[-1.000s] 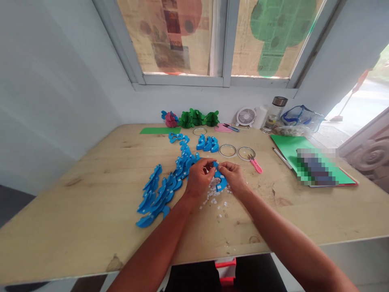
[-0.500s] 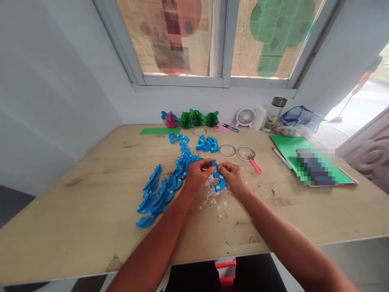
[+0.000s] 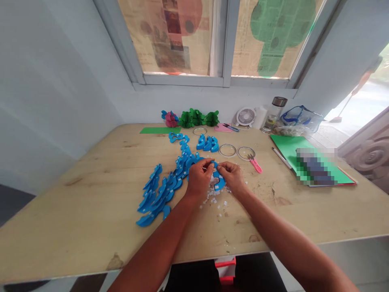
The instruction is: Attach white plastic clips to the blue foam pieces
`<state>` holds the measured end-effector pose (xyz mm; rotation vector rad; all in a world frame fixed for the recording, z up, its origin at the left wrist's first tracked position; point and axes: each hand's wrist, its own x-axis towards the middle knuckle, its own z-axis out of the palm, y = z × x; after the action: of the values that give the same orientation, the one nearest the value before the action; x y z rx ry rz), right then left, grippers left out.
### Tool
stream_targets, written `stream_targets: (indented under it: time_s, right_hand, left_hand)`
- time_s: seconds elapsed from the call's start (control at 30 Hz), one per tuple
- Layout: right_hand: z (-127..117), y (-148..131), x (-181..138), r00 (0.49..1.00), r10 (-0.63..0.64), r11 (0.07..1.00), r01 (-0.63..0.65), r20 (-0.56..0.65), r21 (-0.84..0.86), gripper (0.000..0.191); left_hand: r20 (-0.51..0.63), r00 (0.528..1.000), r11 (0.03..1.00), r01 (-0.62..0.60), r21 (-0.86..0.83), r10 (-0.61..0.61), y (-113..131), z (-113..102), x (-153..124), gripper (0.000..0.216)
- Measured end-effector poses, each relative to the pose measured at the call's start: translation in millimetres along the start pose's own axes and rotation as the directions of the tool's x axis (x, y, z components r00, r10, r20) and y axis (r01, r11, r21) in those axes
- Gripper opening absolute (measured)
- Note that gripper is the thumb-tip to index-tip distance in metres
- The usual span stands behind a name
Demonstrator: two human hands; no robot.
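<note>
A wooden table (image 3: 91, 190) stands under a window (image 3: 225, 40) that is covered with paper. Both hands meet near the middle of the table. The left hand (image 3: 199, 178) and the right hand (image 3: 231, 176) pinch one blue piece (image 3: 219, 181) between them, with the fingers closed on its upper edge. The piece is just above the table, between the two hands. Under it lie many small white scraps (image 3: 217, 201). To the left of the hands, a long row of blue shapes (image 3: 161, 192) lies on the wood, one overlapping the next. Behind the hands are two tape rings (image 3: 227, 150), and pink snips (image 3: 257, 164) lie near the right hand. A green sheet (image 3: 291, 148) is well apart on the right. At the wall stand a small fan (image 3: 246, 116), a jar (image 3: 275, 109) and green paper flowers (image 3: 199, 118).
</note>
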<state>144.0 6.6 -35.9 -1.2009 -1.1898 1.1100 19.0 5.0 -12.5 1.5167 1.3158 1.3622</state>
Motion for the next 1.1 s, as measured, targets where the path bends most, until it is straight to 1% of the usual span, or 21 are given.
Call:
stream_targets:
  time_s: [0.07, 0.13, 0.17, 0.27, 0.33, 0.4, 0.47, 0.6, 0.7, 0.83, 0.93, 1.1]
  right_hand:
    - [1.1, -3.6, -1.9, 1.0, 0.013, 1.0, -0.013, 0.011, 0.029, 0.023]
    - [2.6, -8.2, -4.3, 1.0, 0.014, 0.998, -0.015, 0.028, 0.054, 0.022]
    - [3.3, -10.5, -5.5, 1.0, 0.01, 0.998, -0.012, 0.026, 0.066, 0.022]
    - [4.8, -15.9, -8.1, 1.0, 0.001, 0.997, -0.003, 0.027, 0.079, 0.021]
    - [5.1, -17.3, -8.7, 1.0, 0.007, 0.996, -0.01, 0.028, 0.086, 0.02]
    - [4.8, -16.9, -8.6, 0.999, 0.023, 0.995, -0.026, 0.027, 0.099, 0.021]
    - [4.1, -15.1, -7.9, 0.999, 0.041, 0.993, -0.044, 0.029, 0.106, 0.022]
    - [2.1, -11.1, -5.9, 0.997, 0.07, 0.992, -0.073, 0.03, 0.102, 0.024]
    - [0.5, -9.7, -5.0, 0.996, 0.083, 0.988, -0.086, 0.027, 0.129, 0.026]
    - [-0.9, -9.6, -5.1, 0.995, 0.09, 0.985, -0.094, 0.035, 0.146, 0.025]
    - [-1.0, -8.9, -5.1, 0.995, 0.091, 0.987, -0.096, 0.042, 0.132, 0.025]
    - [-0.5, -5.7, -4.1, 0.996, 0.08, 0.987, -0.086, 0.051, 0.138, 0.024]
  left_hand:
    - [0.097, 0.987, 0.968, 0.145, -0.206, -0.127, 1.4, -2.9, 2.3, 0.023]
    - [0.202, 0.956, 0.884, 0.275, -0.378, -0.212, 3.7, -6.1, 4.0, 0.027]
    - [0.253, 0.938, 0.837, 0.33, -0.436, -0.237, 4.7, -7.4, 4.4, 0.029]
    - [0.368, 0.887, 0.726, 0.445, -0.524, -0.278, 6.3, -10.4, 4.3, 0.032]
    - [0.415, 0.862, 0.667, 0.493, -0.558, -0.29, 5.7, -11.9, 4.2, 0.031]
    - [0.437, 0.849, 0.627, 0.519, -0.581, -0.298, 4.6, -13.2, 4.6, 0.03]
    - [0.437, 0.844, 0.628, 0.528, -0.572, -0.312, 3.6, -14.4, 5.6, 0.031]
    - [0.4, 0.853, 0.7, 0.51, -0.499, -0.337, 2.5, -16.1, 7.7, 0.034]
    - [0.39, 0.853, 0.723, 0.508, -0.468, -0.347, 0.8, -16.3, 8.3, 0.035]
    - [0.416, 0.845, 0.749, 0.507, -0.426, -0.335, -0.1, -15.2, 7.4, 0.027]
    - [0.397, 0.857, 0.775, 0.484, -0.407, -0.328, 2.1, -13.9, 6.1, 0.024]
    - [0.35, 0.874, 0.793, 0.464, -0.394, -0.337, 4.7, -11.8, 4.2, 0.027]
